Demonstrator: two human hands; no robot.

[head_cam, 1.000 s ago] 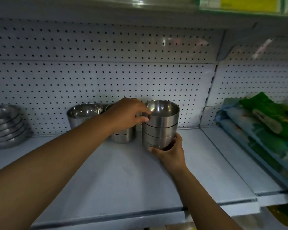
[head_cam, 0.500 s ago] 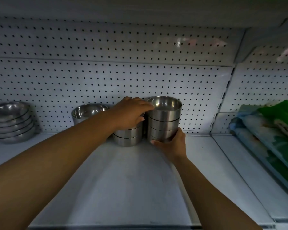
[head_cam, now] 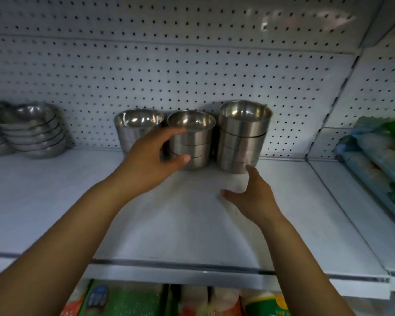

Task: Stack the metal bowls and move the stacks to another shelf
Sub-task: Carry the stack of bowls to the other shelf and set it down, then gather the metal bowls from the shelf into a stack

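Observation:
Three stacks of metal bowls stand against the pegboard on the white shelf (head_cam: 55,201): a left stack (head_cam: 135,128), a middle stack (head_cam: 193,142) and a taller right stack (head_cam: 243,137). My left hand (head_cam: 151,160) hovers open in front of the middle stack, its fingers spread beside that stack's left side; contact is unclear. Below the right stack, my right hand (head_cam: 253,197) is open and holds nothing, its fingertips just under the stack's base.
A pile of wide shallow metal dishes (head_cam: 34,131) sits at the far left of the shelf. Green and blue packaged goods (head_cam: 379,156) lie on the neighbouring shelf section to the right. Packaged goods (head_cam: 146,299) show on the shelf below.
My right hand has let go of the tall stack and drawn back towards me. My left hand has come off the bowls' rims and opened. The tall stack now stands alone at the back.

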